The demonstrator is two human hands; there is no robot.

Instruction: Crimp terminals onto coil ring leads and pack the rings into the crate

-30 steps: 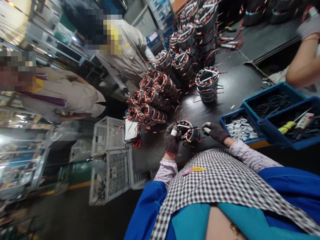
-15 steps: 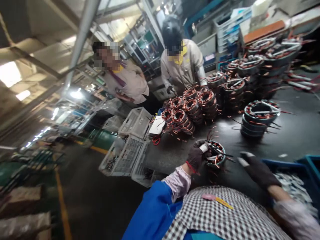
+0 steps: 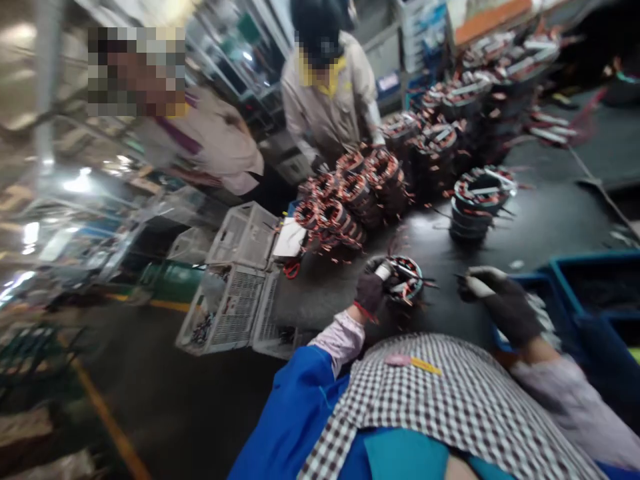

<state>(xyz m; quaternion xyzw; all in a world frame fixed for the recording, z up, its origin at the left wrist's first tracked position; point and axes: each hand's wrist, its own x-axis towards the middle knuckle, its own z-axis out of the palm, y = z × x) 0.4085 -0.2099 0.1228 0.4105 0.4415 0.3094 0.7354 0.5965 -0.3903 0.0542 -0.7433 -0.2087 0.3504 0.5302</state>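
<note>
Stator [image 3: 403,280] steadying: my left hand [image 3: 371,290] clasps its rim. My right hand [image 3: 503,300] hovers beside, curled, contents unclear; closing in would demand steady aim.

Black worktop [image 3: 543,223]: one wound stator [image 3: 406,280] at 6 o'clock; short stator stack [image 3: 477,200] at 12; loose stator heap [image 3: 345,200] at 10; tall stator stacks [image 3: 450,117] at 1; blue bins [image 3: 593,283] at 4.
</note>
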